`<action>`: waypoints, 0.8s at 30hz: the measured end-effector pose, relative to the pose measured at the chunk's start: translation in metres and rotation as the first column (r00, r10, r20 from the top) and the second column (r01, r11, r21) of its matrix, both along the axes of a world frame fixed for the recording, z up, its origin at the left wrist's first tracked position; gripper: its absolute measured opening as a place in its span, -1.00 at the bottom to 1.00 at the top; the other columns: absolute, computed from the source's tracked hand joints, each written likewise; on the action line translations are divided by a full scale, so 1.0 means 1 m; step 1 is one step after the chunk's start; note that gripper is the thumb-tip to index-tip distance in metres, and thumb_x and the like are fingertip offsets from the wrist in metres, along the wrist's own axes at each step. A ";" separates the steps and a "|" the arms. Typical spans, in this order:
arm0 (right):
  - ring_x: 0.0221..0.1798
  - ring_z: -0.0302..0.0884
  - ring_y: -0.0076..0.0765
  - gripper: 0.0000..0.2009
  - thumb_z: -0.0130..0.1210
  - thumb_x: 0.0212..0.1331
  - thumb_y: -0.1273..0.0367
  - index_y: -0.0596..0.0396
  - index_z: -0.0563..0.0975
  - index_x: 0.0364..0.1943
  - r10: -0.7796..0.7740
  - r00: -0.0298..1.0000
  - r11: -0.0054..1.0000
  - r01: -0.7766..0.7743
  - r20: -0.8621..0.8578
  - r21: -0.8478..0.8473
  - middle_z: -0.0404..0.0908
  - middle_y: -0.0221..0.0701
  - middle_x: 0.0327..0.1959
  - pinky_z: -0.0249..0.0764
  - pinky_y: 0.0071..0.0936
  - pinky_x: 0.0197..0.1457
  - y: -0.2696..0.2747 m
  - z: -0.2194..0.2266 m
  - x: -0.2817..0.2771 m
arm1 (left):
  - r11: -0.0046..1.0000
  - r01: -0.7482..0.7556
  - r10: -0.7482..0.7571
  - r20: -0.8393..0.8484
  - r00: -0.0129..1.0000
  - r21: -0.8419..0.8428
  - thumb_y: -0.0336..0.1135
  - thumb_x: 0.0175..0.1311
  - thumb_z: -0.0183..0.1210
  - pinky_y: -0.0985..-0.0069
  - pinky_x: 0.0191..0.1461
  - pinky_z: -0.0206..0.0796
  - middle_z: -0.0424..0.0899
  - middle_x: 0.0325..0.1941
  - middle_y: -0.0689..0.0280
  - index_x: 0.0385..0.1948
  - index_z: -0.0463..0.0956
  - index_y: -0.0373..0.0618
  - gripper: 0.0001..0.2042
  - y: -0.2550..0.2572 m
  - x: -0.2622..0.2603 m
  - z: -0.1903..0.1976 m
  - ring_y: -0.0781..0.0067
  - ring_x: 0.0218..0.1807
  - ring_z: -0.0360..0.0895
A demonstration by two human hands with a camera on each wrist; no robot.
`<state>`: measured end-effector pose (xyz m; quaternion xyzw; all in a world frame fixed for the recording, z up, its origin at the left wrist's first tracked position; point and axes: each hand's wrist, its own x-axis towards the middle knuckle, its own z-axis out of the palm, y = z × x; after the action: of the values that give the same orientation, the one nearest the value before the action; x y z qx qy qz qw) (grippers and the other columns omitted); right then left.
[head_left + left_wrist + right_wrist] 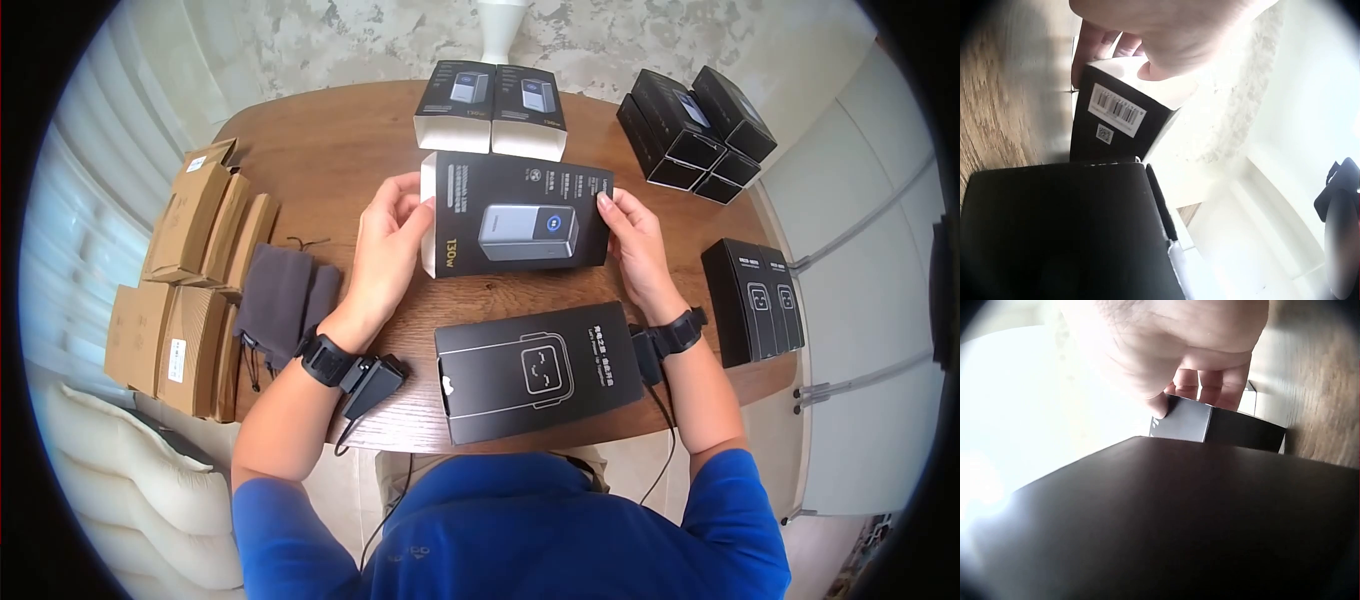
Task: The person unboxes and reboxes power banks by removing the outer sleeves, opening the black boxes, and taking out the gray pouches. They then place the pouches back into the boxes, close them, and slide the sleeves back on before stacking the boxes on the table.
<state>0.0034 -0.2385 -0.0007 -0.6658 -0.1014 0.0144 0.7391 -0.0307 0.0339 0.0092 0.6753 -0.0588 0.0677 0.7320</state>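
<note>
Both hands hold a black carton sleeve (525, 215) with a power bank picture and "130W" printed on it, level above the table. My left hand (392, 235) grips its white-edged left end, thumb on the near edge and fingers behind. A barcode shows on the sleeve's side (1119, 109) in the left wrist view. At the right end my right hand (637, 235) pinches the sleeve between thumb and fingers. Nearer my body, between the forearms, lies a black box (500, 375) with a white line-drawn smiling face; it fills the lower part of both wrist views.
Two similar printed sleeves (455, 105) stand just beyond. Stacked black boxes (690, 140) sit at back right, black face-printed boxes (745, 300) at right. Brown cartons (190, 220) and grey drawstring pouches (285, 295) are at left. Wrist-camera cables (395, 510) hang past the table's front edge.
</note>
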 end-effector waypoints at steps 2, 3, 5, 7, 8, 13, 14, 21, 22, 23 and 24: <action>-0.27 0.46 -0.78 -0.76 0.00 0.36 0.27 0.13 0.53 -0.09 -0.026 0.999 0.999 0.027 0.026 -0.040 0.60 -0.55 -0.25 0.36 -0.76 -0.22 -0.002 -0.002 0.002 | 0.998 -0.057 0.055 0.045 0.997 0.033 -0.41 0.36 0.00 0.60 -0.08 0.35 0.62 -0.22 0.28 -0.01 0.40 -0.32 -0.76 -0.003 0.000 0.001 0.59 -0.19 0.50; -0.27 0.46 -0.78 -0.76 0.00 0.36 0.27 0.13 0.53 -0.09 -0.033 0.999 0.999 0.034 0.027 -0.034 0.60 -0.55 -0.25 0.36 -0.76 -0.22 -0.001 -0.001 0.001 | 0.988 -0.133 0.124 0.107 0.987 0.083 -0.38 0.36 0.01 0.59 -0.05 0.34 0.60 -0.18 0.27 -0.01 0.41 -0.30 -0.75 -0.003 0.001 -0.001 0.57 -0.15 0.48; -0.22 0.46 -0.73 -0.76 0.01 0.35 0.27 0.14 0.54 -0.09 -0.018 0.997 1.000 0.018 0.071 0.000 0.60 -0.54 -0.24 0.36 -0.72 -0.13 0.003 0.003 -0.002 | 0.970 -0.206 0.181 0.175 0.968 0.133 -0.35 0.37 0.02 0.58 -0.03 0.33 0.59 -0.14 0.26 -0.01 0.41 -0.28 -0.75 -0.001 0.004 -0.003 0.55 -0.12 0.47; -0.19 0.46 -0.72 -0.76 0.01 0.35 0.27 0.14 0.54 -0.09 -0.001 0.997 1.000 0.000 0.079 0.012 0.60 -0.53 -0.22 0.36 -0.70 -0.09 0.000 0.000 0.000 | 0.946 -0.233 0.177 0.243 0.954 0.226 -0.29 0.37 0.04 0.55 -0.01 0.32 0.57 -0.13 0.26 -0.02 0.42 -0.26 -0.73 0.004 0.005 -0.004 0.53 -0.12 0.45; -0.16 0.46 -0.70 -0.76 0.02 0.35 0.27 0.15 0.54 -0.10 0.023 0.996 0.999 -0.025 0.087 0.019 0.60 -0.53 -0.21 0.35 -0.68 -0.05 -0.001 -0.001 0.001 | 0.945 -0.235 0.178 0.245 0.953 0.229 -0.29 0.37 0.04 0.55 -0.01 0.32 0.57 -0.13 0.26 -0.02 0.42 -0.26 -0.73 0.004 0.007 -0.005 0.53 -0.12 0.45; -0.11 0.44 -0.70 -0.76 0.01 0.35 0.29 0.18 0.53 -0.09 -0.039 0.991 0.997 0.047 0.126 -0.062 0.59 -0.52 -0.17 0.33 -0.69 -0.01 -0.003 -0.002 0.002 | 0.971 -0.162 0.122 0.219 0.968 0.173 -0.18 0.35 0.11 0.61 -0.13 0.33 0.59 -0.29 0.31 -0.14 0.48 -0.29 -0.70 0.001 0.010 -0.019 0.59 -0.23 0.46; -0.11 0.45 -0.70 -0.76 0.01 0.35 0.30 0.19 0.53 -0.08 -0.032 0.991 0.998 0.039 0.128 -0.058 0.59 -0.51 -0.17 0.34 -0.68 0.00 -0.002 0.000 0.001 | 0.974 -0.104 0.068 0.177 0.982 0.200 -0.18 0.34 0.13 0.62 -0.22 0.34 0.58 -0.38 0.35 -0.18 0.50 -0.29 -0.70 0.001 0.011 -0.019 0.61 -0.32 0.46; -0.10 0.45 -0.69 -0.76 0.01 0.35 0.31 0.21 0.53 -0.08 -0.010 0.997 0.997 0.017 0.082 -0.081 0.60 -0.50 -0.19 0.33 -0.68 0.01 -0.006 -0.001 0.004 | 0.959 0.260 -0.277 -0.201 0.939 -0.109 -0.19 0.37 0.10 0.81 -0.74 0.07 0.52 -0.63 0.48 -0.31 0.56 -0.16 -0.78 0.002 0.003 -0.001 0.80 -0.76 0.29; -0.10 0.45 -0.69 -0.76 0.01 0.35 0.31 0.21 0.53 -0.08 -0.023 0.997 0.995 0.030 0.078 -0.090 0.60 -0.50 -0.19 0.33 -0.68 0.01 -0.008 -0.004 0.007 | 0.955 0.259 -0.285 -0.198 0.938 -0.147 -0.19 0.37 0.09 0.81 -0.76 0.04 0.53 -0.63 0.47 -0.31 0.55 -0.17 -0.78 0.004 0.003 0.000 0.80 -0.78 0.27; -0.10 0.45 -0.69 -0.75 0.01 0.35 0.30 0.21 0.54 -0.08 0.017 0.995 0.993 -0.005 0.097 -0.119 0.60 -0.49 -0.19 0.33 -0.68 0.02 -0.010 -0.008 0.010 | 0.950 0.267 -0.294 -0.172 0.940 -0.164 -0.19 0.38 0.08 0.81 -0.74 0.10 0.56 -0.60 0.44 -0.31 0.54 -0.17 -0.77 0.005 0.004 0.000 0.79 -0.76 0.30; -0.10 0.45 -0.69 -0.74 0.01 0.35 0.29 0.21 0.54 -0.07 0.053 0.993 0.988 -0.036 0.108 -0.150 0.60 -0.49 -0.18 0.32 -0.67 0.02 -0.013 -0.010 0.011 | 0.954 0.264 -0.283 -0.145 0.948 -0.141 -0.18 0.38 0.08 0.79 -0.73 0.15 0.52 -0.63 0.44 -0.33 0.53 -0.18 -0.76 0.005 0.006 -0.001 0.76 -0.76 0.32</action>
<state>0.0142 -0.2515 -0.0112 -0.7160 -0.1561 0.0012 0.6804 -0.0247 0.0388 0.0083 0.6187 -0.0877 -0.0867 0.7759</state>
